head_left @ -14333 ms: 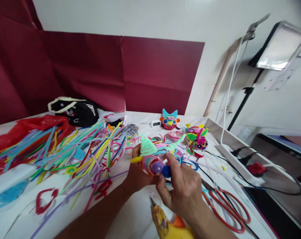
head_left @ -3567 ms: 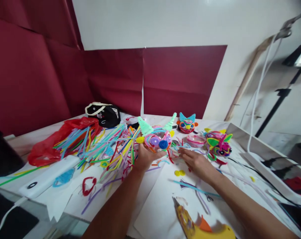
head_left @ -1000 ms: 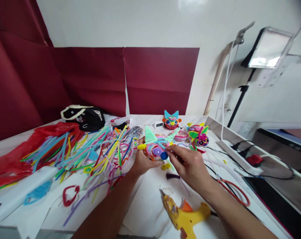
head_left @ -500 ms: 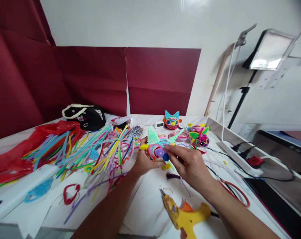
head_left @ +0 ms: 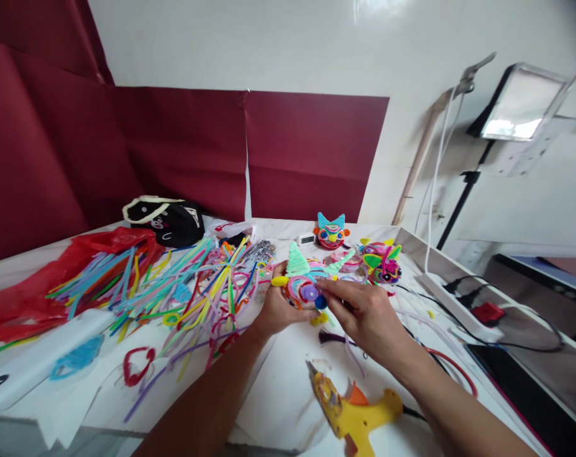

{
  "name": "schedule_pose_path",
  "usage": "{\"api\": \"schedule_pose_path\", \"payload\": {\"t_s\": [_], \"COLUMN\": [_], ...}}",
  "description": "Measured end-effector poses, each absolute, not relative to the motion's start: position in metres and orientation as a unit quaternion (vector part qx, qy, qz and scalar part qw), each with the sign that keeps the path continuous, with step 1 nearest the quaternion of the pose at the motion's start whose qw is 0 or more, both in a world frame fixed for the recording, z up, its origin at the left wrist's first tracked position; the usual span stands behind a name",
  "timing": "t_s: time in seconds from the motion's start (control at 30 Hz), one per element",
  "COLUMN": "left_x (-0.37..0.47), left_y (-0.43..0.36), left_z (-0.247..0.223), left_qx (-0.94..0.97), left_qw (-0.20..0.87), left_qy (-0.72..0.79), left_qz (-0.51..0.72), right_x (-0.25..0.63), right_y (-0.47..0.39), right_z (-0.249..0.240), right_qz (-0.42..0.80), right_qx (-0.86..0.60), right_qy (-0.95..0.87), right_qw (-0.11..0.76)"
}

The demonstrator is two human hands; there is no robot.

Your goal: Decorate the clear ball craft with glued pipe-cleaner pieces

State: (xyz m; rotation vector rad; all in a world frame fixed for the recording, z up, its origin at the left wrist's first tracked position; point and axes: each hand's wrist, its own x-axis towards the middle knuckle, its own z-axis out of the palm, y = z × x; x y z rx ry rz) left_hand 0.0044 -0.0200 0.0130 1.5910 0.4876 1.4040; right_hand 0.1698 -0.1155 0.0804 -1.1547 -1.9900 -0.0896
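My left hand (head_left: 275, 310) holds up a small pipe-cleaner animal head (head_left: 303, 285) with mint green spiral ears, pink and purple coils and a yellow tip at its left. My right hand (head_left: 364, 314) has its fingertips at the head's right side, pinching a small blue coil (head_left: 321, 302) against it. A yellow coil (head_left: 317, 318) lies on the white table (head_left: 288, 393) just below the head. A dark purple pipe-cleaner piece (head_left: 333, 338) lies under my right hand.
A big heap of coloured pipe cleaners (head_left: 183, 285) and a red plastic bag (head_left: 54, 279) fill the left. A yellow glue gun (head_left: 354, 409) lies near me. Two finished heads (head_left: 331, 231) (head_left: 381, 261), red-handled scissors (head_left: 452, 371), a power strip (head_left: 459, 304) and a black bag (head_left: 166, 219) stand around.
My right hand has closed in on the head's right side with the blue coil. My left hand keeps holding the head, raised slightly.
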Motion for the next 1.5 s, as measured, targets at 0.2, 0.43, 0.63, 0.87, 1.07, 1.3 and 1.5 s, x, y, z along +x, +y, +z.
{"api": "schedule_pose_path", "payload": {"t_s": [0.2,0.43,0.63,0.87,1.07,1.3,1.5], "left_x": [0.004,0.005,0.007,0.007,0.005,0.006,0.012], "left_y": [-0.019,-0.02,-0.022,-0.023,-0.021,-0.017,-0.013], "left_z": [0.01,0.009,0.011,0.013,0.01,0.003,-0.005], "left_qx": [0.647,0.636,0.644,0.649,0.656,0.649,0.621], "left_qw": [0.468,0.492,0.48,0.467,0.466,0.481,0.511], "left_qy": [0.198,0.2,0.182,0.198,0.19,0.209,0.183], "left_qz": [0.569,0.56,0.567,0.567,0.562,0.552,0.565], "right_x": [0.171,0.171,0.172,0.172,0.174,0.174,0.177], "right_y": [-0.115,-0.117,-0.117,-0.116,-0.117,-0.116,-0.109], "right_z": [0.083,0.086,0.089,0.09,0.09,0.094,0.094], "right_qz": [-0.035,-0.036,-0.042,-0.058,-0.058,-0.064,-0.034], "right_qx": [-0.463,-0.465,-0.461,-0.454,-0.456,-0.484,-0.505], "right_qy": [-0.792,-0.789,-0.793,-0.797,-0.803,-0.808,-0.808], "right_qw": [0.397,0.4,0.397,0.394,0.379,0.329,0.302]}}
